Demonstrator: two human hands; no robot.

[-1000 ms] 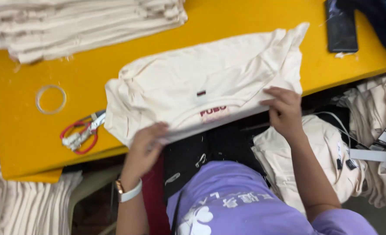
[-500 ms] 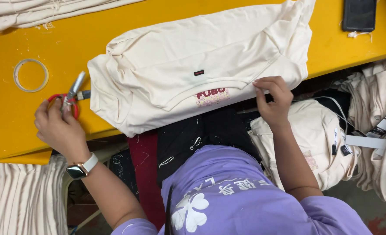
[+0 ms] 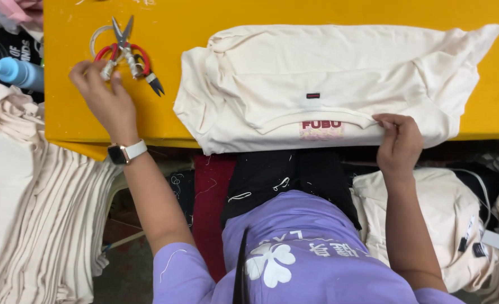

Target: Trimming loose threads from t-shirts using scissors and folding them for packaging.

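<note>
A blue bottle (image 3: pixel 14 72) lies at the far left edge. On the yellow table (image 3: pixel 384 12), the left hand (image 3: pixel 104 94) closes its fingertips around what seems to be the grip of the red-handled scissors (image 3: pixel 127 52). Right of them lies the cream shirt (image 3: pixel 339 79), whose collar edge the right hand (image 3: pixel 398 143) pinches.

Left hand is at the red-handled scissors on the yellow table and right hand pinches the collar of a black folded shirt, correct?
Not quite: in the head view, the folded cotton shirt under the right hand is cream, not black. The left hand is indeed at the red-handled scissors on the yellow table.
</note>
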